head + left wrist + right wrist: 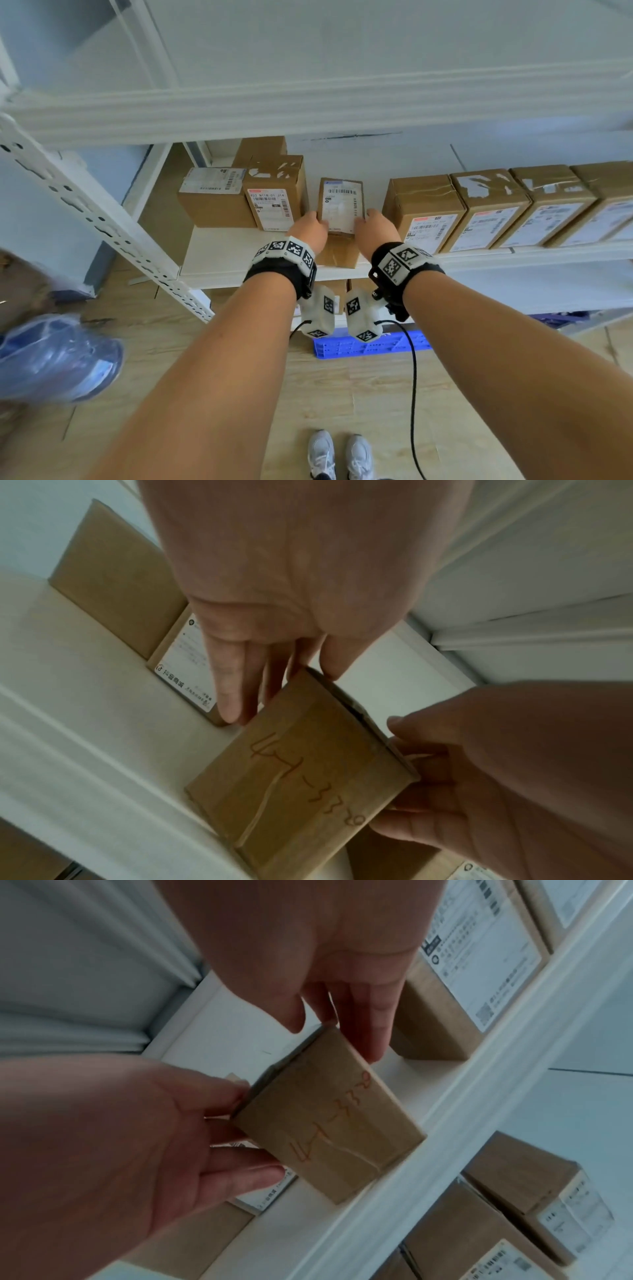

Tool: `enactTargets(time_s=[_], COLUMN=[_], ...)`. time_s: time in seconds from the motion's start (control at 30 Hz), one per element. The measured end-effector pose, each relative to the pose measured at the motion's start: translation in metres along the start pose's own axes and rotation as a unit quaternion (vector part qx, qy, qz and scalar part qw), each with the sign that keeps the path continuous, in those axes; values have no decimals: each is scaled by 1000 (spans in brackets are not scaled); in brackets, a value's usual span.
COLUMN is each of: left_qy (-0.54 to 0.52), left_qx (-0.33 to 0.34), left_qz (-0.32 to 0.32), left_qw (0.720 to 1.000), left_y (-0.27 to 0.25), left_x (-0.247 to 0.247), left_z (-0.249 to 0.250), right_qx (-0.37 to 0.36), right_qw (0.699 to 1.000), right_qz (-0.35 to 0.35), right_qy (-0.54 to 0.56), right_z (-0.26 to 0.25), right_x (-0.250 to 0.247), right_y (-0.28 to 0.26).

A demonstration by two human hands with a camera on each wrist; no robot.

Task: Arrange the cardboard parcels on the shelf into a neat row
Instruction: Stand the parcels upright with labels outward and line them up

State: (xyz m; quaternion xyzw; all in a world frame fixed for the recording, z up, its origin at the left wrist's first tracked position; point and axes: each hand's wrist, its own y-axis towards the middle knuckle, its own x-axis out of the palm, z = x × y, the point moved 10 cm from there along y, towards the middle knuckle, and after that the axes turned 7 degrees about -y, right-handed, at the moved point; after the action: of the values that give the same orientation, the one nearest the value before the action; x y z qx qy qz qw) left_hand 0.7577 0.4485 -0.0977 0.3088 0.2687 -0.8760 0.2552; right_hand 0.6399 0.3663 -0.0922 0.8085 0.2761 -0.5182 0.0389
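A small cardboard parcel [340, 209] with a white label on top and orange handwriting on its front [301, 777] [329, 1123] sits in the gap on the white shelf board [233, 253]. My left hand [310, 224] [284, 691] grips its left side, fingers down the side and thumb over the top edge. On the opposite side my right hand [373, 224] [335, 1031] grips it the same way. Two larger parcels [214, 198] [277, 195] stand to the left. A tidy row of parcels [424, 209] [493, 205] runs off to the right. Whether the small parcel touches the board I cannot tell.
An upper shelf board [308, 113] hangs low over the parcels. A perforated white post [102, 219] slants at the left. Below are more parcels [520, 1185] on a lower shelf and a blue crate [370, 346] on the floor. Someone's blue-covered foot [58, 356] is at far left.
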Motion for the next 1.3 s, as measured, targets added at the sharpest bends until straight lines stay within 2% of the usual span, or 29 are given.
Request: enactTargets(time_s=[0.1,0.27,0.37,0.43,0.5,0.6,0.73,1.0,1.2,1.3], left_qy=[-7,-32,-34,-46,-59,-50,-49,-62,-26,-3], left_qx=[10,39,48,32,4,-32,-44,26,71,52], left_qz=[2,49,79,72,49,24,28,138,122,87], left_qw=[1000,998,995,996,997,998,997,988,990,995], left_y=[-3,-8,-11,-13,-13,-14,-16,-20,-14,-11], left_x=[1,-9,-16,-12,-4,6,6,-31,-25,-7], left_z=[6,18,19,14,6,-7,-10,29,53,49], right_qx=[10,18,-2,-15,-23,-23,-16,-62,-101,-67], right_qw=[1000,995,996,997,998,999,999,997,986,989], right_qz=[-7,48,65,71,60,5,-16,35,126,108], right_qy=[17,85,61,23,-6,-38,-46,-6,-42,-78], right_z=[5,12,11,12,14,14,14,-7,1,24], right_x=[7,-8,-17,-17,-11,5,9,-38,-92,-96], right_y=[-2,-4,-9,-15,-18,-21,-25,-27,-26,-19])
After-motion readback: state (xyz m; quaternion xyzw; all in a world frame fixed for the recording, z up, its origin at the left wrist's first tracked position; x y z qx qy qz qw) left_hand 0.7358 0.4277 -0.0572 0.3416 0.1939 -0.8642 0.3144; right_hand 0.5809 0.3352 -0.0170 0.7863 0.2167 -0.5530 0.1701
